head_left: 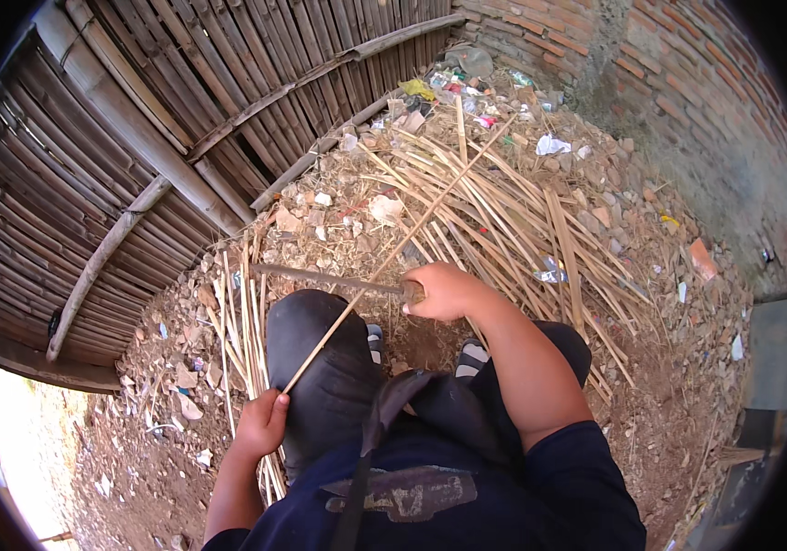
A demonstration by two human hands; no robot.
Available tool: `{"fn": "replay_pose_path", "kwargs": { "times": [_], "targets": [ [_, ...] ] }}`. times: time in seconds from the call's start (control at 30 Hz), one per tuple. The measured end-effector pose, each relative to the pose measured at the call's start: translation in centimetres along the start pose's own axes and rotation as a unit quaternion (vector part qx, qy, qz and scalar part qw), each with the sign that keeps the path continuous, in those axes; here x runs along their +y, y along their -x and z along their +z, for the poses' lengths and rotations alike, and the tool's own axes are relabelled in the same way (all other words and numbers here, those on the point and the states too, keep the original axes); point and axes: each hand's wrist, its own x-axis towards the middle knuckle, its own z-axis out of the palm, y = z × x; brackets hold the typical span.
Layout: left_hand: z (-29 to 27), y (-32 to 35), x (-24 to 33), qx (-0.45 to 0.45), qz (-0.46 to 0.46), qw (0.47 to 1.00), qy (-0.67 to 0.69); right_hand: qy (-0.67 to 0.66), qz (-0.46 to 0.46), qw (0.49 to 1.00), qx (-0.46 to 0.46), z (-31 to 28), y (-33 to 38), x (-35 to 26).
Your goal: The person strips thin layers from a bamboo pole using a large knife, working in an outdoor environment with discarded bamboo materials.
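My left hand [262, 424], beside my left knee, is closed round the lower end of a long, thin bamboo strip [324, 342]. The strip slants up and away to the right, over the knee. In front of my knees, my right hand [453, 292] grips the short handle of a long-bladed knife [315, 276]. Its brownish blade points left and crosses the strip. Whether the edge touches the strip, I cannot tell. A loose heap of bamboo strips [494, 216] lies on the ground ahead and to the right. More strips [248, 321] lie together along my left side.
A wall of bamboo poles [219, 83] stands at the left, and a brick wall [678, 69] at the back right. Stones, broken brick and litter cover the dirt ground [669, 432]. A white scrap [553, 145] lies past the heap.
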Motion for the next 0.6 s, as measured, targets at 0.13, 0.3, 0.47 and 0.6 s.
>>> {"fn": "replay_pose_path", "kwargs": {
  "times": [0.13, 0.3, 0.47, 0.6],
  "targets": [
    [-0.3, -0.4, 0.1, -0.008, -0.006, 1.0, 0.004, -0.105, 0.144, 0.984, 0.016, -1.3, -0.3, 1.8],
    [-0.4, -0.3, 0.0, -0.004, -0.011, 1.0, -0.001, 0.033, 0.075, 0.997, 0.011, -0.5, -0.2, -1.2],
    [-0.3, -0.9, 0.2, -0.014, -0.009, 1.0, -0.001, -0.059, 0.156, 0.982, 0.088, -2.4, -0.8, 3.2],
    [-0.3, -0.4, 0.3, -0.008, -0.008, 1.0, -0.013, -0.011, 0.167, 0.976, 0.142, -3.2, -0.4, 3.7]
  ]
}}
